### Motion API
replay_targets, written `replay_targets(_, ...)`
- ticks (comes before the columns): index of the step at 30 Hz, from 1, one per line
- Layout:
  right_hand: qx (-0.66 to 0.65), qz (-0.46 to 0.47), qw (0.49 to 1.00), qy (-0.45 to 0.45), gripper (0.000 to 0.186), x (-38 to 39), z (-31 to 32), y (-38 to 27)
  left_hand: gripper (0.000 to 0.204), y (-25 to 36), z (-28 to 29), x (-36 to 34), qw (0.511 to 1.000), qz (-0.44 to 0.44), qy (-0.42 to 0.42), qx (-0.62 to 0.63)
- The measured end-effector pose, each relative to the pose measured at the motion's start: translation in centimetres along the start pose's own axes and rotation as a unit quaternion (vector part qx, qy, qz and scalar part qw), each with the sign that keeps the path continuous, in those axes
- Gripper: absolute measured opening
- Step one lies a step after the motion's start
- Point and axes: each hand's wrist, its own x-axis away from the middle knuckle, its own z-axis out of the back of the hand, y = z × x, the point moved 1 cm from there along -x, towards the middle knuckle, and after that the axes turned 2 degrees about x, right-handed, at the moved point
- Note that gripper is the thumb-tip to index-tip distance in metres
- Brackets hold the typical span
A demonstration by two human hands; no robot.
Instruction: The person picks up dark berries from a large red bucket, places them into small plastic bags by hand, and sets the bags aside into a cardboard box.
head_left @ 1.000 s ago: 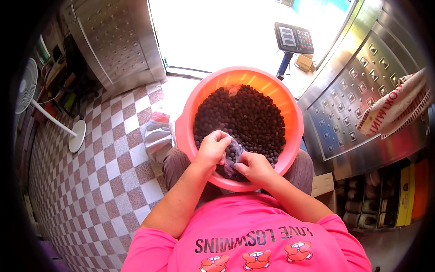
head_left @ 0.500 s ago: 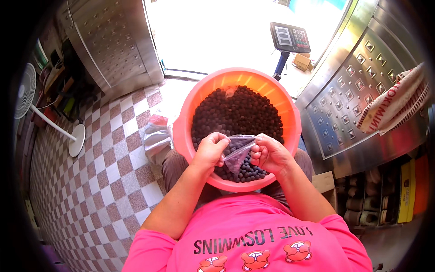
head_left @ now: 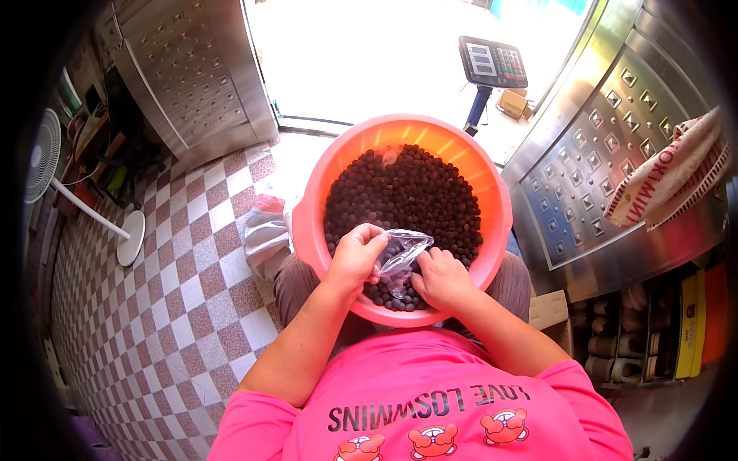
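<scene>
A large orange-pink plastic basin sits between my knees, its bottom heaped with small dark round balls. My left hand pinches the edge of a small clear plastic bag, which hangs over the near part of the heap with its mouth partly spread. Just right of the bag, my right hand is down at the balls, back upward and fingers curled. Its fingertips are partly hidden, so whatever they hold cannot be seen.
A scale with a keypad display stands beyond the basin by the bright doorway, near a cardboard box. White sacks lie left of the basin. A white fan stands farther left. Shoes fill a rack at the right.
My right hand has let go of the bag's edge and moved down to the balls beside it. The left hand keeps its pinch; the bag's mouth has tilted and spread.
</scene>
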Motion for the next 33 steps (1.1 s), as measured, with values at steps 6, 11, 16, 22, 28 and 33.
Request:
replay_targets(6,-0.072,-0.033,0.996,-0.031,0.026,-0.4,-0.4,0.4,0.011,0.1,0.0,0.1,1.0,0.003,0.002,-0.006)
replay_targets(11,-0.101,-0.013,0.995,-0.012,0.024,-1.3,-1.6,2.1,0.011,0.1,0.0,0.1,1.0,-0.002,0.004,-0.014)
replay_targets(16,-0.284,-0.023,0.946,0.152,0.018,-2.2,-1.2,3.3,0.011,0.1,-0.1,0.2,1.0,-0.006,-0.002,-0.016)
replay_targets(22,-0.842,-0.18,0.508,-0.027,0.013,-3.7,5.1,2.5,0.01,0.0,-0.2,0.2,1.0,-0.006,0.004,-0.016)
replay_targets(28,-0.907,-0.177,0.382,-0.009,0.013,-6.4,4.9,-1.4,0.012,0.3,-0.2,0.2,0.999,0.0,0.001,-0.04)
replay_targets(33,-0.873,-0.149,0.462,0.053,0.012,-6.1,3.3,-2.5,0.014,0.5,-0.5,0.3,0.999,0.018,0.006,-0.027)
